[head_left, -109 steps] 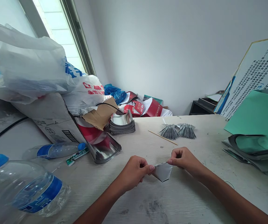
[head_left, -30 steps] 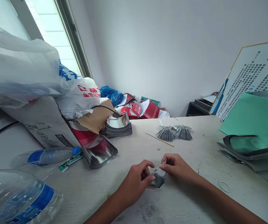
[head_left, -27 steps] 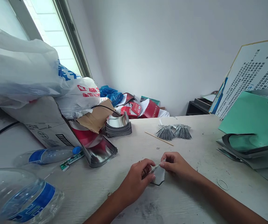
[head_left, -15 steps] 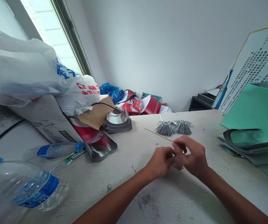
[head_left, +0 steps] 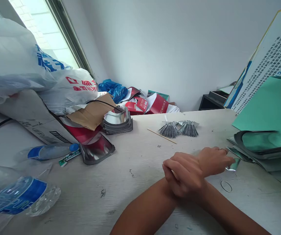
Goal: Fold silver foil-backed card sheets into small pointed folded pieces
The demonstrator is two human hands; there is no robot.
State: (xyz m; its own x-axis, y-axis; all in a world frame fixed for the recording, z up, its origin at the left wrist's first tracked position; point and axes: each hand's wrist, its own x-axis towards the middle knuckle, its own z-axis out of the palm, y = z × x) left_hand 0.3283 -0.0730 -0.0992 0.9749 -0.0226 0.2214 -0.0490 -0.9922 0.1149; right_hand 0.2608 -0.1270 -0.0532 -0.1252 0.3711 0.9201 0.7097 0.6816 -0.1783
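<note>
My arms cross over the pale table. My left hand (head_left: 214,161), with a ring on one finger, reaches to the right, its fingertips closed at the edge of a small shiny silver foil piece (head_left: 233,164). Over the left wrist lies my right hand (head_left: 184,173), fingers curled; whatever they may hold is hidden. A thin round band (head_left: 226,186) rests on the table just right of the hands. Beyond them are two fanned bundles of thin silver strips (head_left: 169,130) and a slender wooden stick (head_left: 161,135).
Green sheets and folders (head_left: 262,117) stand at the right. Stacked foil-like pouches (head_left: 118,122), a cardboard box (head_left: 40,117) and plastic bags (head_left: 69,86) crowd the left. A large water bottle (head_left: 20,195) lies nearer, with a smaller bottle (head_left: 50,152) behind.
My hands have gone from working together in front of me to crossed arms. My left hand has moved right to the foil piece; the right now lies over the left wrist. The view shifted slightly.
</note>
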